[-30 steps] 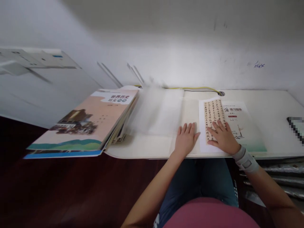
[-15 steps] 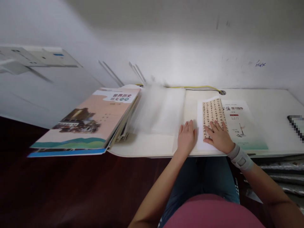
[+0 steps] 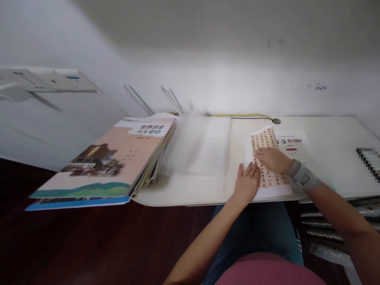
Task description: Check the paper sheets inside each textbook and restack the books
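A calligraphy workbook [image 3: 293,138] with Chinese characters on its white cover lies on the desk in front of me. Over its left part is a beige strip of printed calligraphy [image 3: 265,138], with a white border along its left and lower sides. My right hand [image 3: 273,159], with a grey band on the wrist, lies flat across the strip, fingers pointing left. My left hand [image 3: 247,183] rests at the strip's lower left edge, fingers stretched out. Neither hand grips anything. To the left lie translucent plastic sheets [image 3: 197,146], partly blurred.
A stack of books, topped by a pink history book [image 3: 107,154], overhangs the white desk's [image 3: 184,192] left front corner. A dark-edged device [image 3: 369,162], partly pixelated, lies at the right. A yellow cable [image 3: 243,115] runs along the wall near a cable hole [image 3: 276,121].
My left hand has moved right onto the strip's edge. My right hand has turned to point left and lies higher on the strip. More of the strip's lower part shows.
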`<control>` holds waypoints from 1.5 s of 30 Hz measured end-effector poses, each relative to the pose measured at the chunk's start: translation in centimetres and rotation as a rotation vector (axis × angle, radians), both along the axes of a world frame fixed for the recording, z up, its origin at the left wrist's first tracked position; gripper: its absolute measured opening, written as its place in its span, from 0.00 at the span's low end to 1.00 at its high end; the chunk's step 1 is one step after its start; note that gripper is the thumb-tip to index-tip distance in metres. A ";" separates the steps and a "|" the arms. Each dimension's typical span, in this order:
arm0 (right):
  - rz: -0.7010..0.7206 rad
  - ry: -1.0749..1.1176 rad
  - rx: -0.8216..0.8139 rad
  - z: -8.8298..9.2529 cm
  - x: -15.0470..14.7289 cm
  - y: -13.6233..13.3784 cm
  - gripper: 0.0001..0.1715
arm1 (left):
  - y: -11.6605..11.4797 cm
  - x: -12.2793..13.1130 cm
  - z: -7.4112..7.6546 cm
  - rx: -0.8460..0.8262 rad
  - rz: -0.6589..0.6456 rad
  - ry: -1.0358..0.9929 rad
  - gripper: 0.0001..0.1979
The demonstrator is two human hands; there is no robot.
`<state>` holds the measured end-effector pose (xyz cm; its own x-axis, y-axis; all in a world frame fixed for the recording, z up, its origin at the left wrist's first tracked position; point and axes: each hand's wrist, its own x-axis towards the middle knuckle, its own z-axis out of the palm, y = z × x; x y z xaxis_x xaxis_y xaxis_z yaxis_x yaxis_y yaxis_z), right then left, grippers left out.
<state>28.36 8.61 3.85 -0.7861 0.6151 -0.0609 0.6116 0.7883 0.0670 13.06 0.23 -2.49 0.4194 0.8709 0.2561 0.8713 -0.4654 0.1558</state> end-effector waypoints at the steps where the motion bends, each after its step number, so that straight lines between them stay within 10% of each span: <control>1: 0.014 -0.040 -0.001 -0.1 -0.3 1.5 0.24 | -0.1 -0.1 -0.1 0.000 0.005 0.003 0.20; 12: -0.153 -0.082 0.043 -2.7 -3.3 10.5 0.31 | -0.5 -0.9 -0.3 -0.043 0.033 -0.055 0.21; 26: -0.042 -0.123 0.148 -1.8 -2.3 13.1 0.31 | -0.8 -1.0 -0.3 0.030 0.036 -0.012 0.20; 33: -0.170 0.307 0.176 -0.4 1.3 10.7 0.25 | -0.5 -1.0 0.5 0.070 0.091 0.049 0.18; 45: -0.449 0.912 -0.167 -6.8 5.0 -0.9 0.37 | 0.4 4.1 2.3 -0.101 -0.016 -0.079 0.32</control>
<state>33.38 7.73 -2.93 -0.2758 0.9019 0.3324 0.6156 0.4313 -0.6596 17.14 0.66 -0.16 0.4156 0.8872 0.2004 0.8468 -0.4578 0.2707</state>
